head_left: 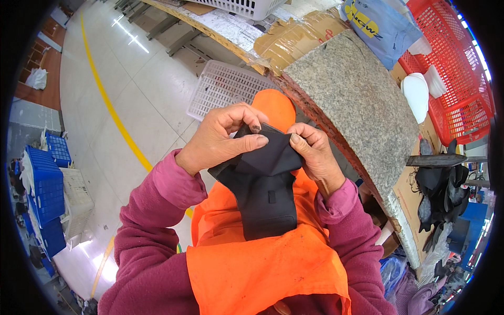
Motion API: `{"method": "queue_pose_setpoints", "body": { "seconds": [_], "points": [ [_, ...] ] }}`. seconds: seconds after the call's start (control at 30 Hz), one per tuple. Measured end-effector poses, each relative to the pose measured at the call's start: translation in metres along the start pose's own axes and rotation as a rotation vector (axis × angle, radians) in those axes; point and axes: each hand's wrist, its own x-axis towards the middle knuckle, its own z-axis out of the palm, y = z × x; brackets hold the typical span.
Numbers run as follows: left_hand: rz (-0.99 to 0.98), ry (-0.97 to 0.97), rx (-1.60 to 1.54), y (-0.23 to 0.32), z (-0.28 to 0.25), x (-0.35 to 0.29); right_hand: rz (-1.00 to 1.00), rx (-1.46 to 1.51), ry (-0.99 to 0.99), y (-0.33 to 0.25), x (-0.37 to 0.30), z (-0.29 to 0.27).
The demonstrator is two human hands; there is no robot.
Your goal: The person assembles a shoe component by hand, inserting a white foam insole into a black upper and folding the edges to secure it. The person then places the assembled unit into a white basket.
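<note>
A black fabric piece [266, 191], which looks like a shoe upper, hangs between my hands above my lap. My left hand [224, 134] pinches its upper left edge, thumb lying on the cloth and fingers behind. At the upper right corner my right hand [315, 152] grips the same piece between thumb and forefinger. The top part is folded over, and a small dark tab shows on the lower part. Its lower end rests against the orange apron [268, 268] over my lap. What lies behind the folded cloth is hidden.
To the right stands a stone-topped bench [352, 100] with a cardboard piece [299, 39], a blue bag [380, 26] and a red basket [462, 79]. Dark pieces [443, 194] hang farther right. A pale crate [226, 89] sits ahead; blue crates [44, 184] stand left.
</note>
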Motion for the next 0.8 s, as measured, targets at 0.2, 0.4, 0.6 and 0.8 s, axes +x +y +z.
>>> {"method": "queue_pose_setpoints", "body": {
  "seconds": [0.2, 0.4, 0.6, 0.8],
  "points": [
    [0.037, 0.038, 0.129, 0.005, 0.002, -0.001, -0.017, -0.006, -0.018, -0.002, -0.001, -0.001],
    [0.023, 0.092, 0.131, 0.008, 0.007, -0.002, -0.029, -0.040, 0.004, 0.000, -0.001, -0.002],
    [-0.011, 0.130, 0.112, 0.012, 0.009, -0.003, -0.050, -0.084, 0.032, -0.002, -0.001, 0.003],
    [-0.094, 0.282, 0.362, -0.004, 0.007, -0.007, -0.076, -0.216, 0.096, 0.008, -0.001, -0.001]
  ]
}}
